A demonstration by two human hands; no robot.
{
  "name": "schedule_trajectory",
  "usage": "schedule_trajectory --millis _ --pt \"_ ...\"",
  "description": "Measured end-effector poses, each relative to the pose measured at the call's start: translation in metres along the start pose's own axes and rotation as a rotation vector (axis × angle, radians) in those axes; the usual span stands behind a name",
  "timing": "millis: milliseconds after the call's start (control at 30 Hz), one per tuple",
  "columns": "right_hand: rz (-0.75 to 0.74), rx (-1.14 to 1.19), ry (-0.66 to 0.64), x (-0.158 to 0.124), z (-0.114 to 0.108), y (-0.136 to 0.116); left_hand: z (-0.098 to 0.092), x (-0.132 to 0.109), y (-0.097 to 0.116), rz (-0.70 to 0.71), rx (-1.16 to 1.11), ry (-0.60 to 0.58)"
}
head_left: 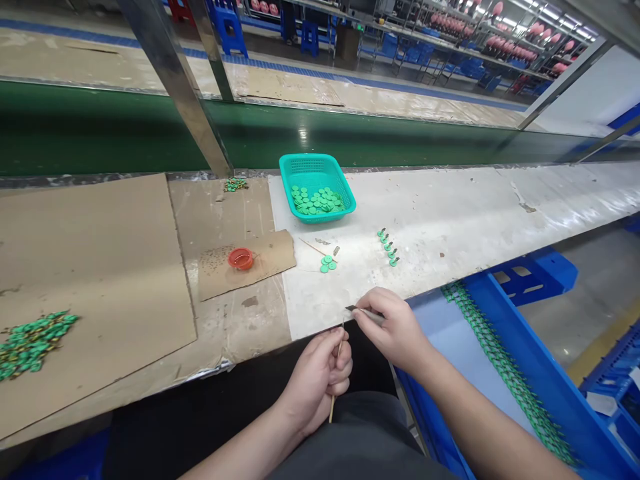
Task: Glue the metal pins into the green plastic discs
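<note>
My left hand (320,377) is closed around a thin wooden stick (335,381) held upright just below the table's front edge. My right hand (393,327) grips a slim grey metal tool (364,312), its tip pointing left toward the top of the stick. On the white table lie a few green discs (328,264), another thin stick (314,247) and a short row of small green parts (389,247). A teal basket (337,175) holding several green discs stands behind them.
A small red dish (241,258) sits on a cardboard piece (273,257). A heap of green parts (30,340) lies at the far left and a smaller one (235,184) by a steel post (175,80). A blue tray (530,373) with a row of green parts is at my right.
</note>
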State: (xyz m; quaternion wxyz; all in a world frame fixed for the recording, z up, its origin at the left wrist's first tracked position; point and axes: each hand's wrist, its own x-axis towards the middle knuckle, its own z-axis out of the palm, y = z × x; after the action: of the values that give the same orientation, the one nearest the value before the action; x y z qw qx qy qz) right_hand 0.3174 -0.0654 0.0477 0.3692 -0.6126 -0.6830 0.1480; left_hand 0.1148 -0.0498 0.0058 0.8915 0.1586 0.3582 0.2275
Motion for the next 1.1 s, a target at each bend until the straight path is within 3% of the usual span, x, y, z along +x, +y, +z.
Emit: schedule_trajectory --millis 400,667,1100 --pt "-0.003 -0.015 -0.022 -0.003 -0.003 0.001 0.005 -0.001 -0.001 0.024 0.032 0.01" --pt "-0.065 -0.073 -0.106 -0.005 0.003 -0.006 0.008 -0.002 -0.003 0.029 0.05 0.029" --pt "-0.07 -0.13 -0.086 -0.002 0.008 -0.001 0.007 -0.001 -0.004 0.031 0.062 0.056"
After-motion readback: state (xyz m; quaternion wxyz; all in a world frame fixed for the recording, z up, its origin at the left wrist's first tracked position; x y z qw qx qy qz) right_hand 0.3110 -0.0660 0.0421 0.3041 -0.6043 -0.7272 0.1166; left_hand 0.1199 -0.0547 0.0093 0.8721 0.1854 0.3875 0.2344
